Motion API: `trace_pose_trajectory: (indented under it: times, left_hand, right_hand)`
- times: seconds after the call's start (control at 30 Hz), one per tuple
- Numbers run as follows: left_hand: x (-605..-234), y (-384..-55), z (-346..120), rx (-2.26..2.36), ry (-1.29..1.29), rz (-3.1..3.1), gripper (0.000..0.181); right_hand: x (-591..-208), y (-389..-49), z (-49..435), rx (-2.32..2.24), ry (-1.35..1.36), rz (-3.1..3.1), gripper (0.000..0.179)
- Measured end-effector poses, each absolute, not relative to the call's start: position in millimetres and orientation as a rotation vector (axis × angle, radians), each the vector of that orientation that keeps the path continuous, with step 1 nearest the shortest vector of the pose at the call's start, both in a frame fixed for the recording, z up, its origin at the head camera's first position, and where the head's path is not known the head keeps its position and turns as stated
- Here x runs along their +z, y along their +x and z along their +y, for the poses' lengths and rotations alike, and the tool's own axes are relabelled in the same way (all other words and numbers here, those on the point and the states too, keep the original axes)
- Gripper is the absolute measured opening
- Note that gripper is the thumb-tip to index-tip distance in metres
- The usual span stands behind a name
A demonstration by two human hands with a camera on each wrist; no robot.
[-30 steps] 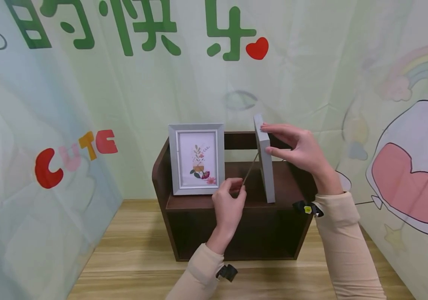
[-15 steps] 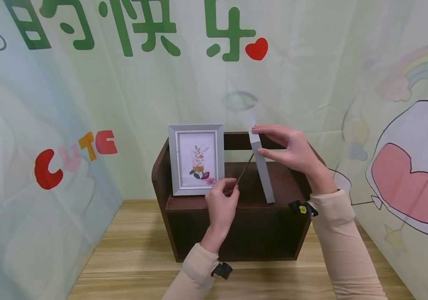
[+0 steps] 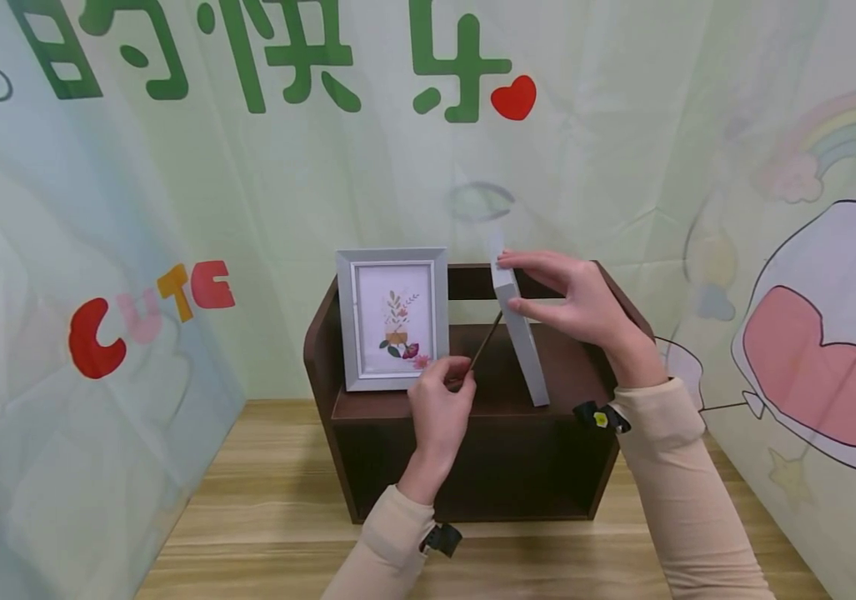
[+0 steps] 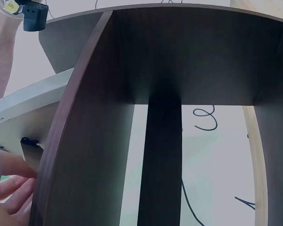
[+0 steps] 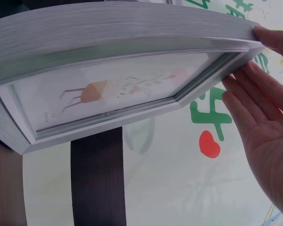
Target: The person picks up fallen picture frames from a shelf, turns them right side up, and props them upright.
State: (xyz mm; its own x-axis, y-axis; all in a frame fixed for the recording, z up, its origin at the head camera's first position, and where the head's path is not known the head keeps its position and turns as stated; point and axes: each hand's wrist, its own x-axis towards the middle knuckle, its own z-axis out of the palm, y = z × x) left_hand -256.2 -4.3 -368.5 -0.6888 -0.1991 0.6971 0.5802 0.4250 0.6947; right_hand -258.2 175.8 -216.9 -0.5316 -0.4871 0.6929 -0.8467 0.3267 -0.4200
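Note:
In the head view my right hand grips the top corner of a silver-grey picture frame, thumb on one side and fingers on the other. The frame is turned edge-on, its lower end at the shelf and its top tilted left. My left hand pinches the thin brown stand leg that sticks out from its back. In the left wrist view a dark hinge clip shows where the leg joins the backing. The right wrist view shows the framed plant print behind the frame's border.
A matching picture frame with a flower print stands upright at the left of the dark brown shelf unit. The unit rests on a wood-grain table. Behind and beside it hangs a printed cloth backdrop.
The top of the held picture frame has tipped to the left, its lower end staying in place. Both hands have shifted slightly left with it, the left one still pinching the stand leg.

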Motion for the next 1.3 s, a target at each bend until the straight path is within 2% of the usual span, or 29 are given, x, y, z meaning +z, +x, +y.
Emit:
trace_pose_trajectory:
  times: [0.73, 0.93, 1.3]
  left_hand:
    - [-366.4, -255.0, -4.9, -1.33, -0.329, -1.981, 0.009]
    - [-360.0, -248.3, -2.0, -1.228, -0.332, -1.965, 0.016]
    - [-336.7, -233.0, 17.2, -1.365, -0.43, -1.829, 0.024]
  right_hand:
    - [-216.0, -256.4, 176.2, 1.063, 1.163, -2.166, 0.045]
    - [-220.5, -258.0, 180.5, 1.139, 1.087, -2.194, 0.047]
    - [-256.0, -306.0, 206.5, 1.16, 0.783, -2.367, 0.045]
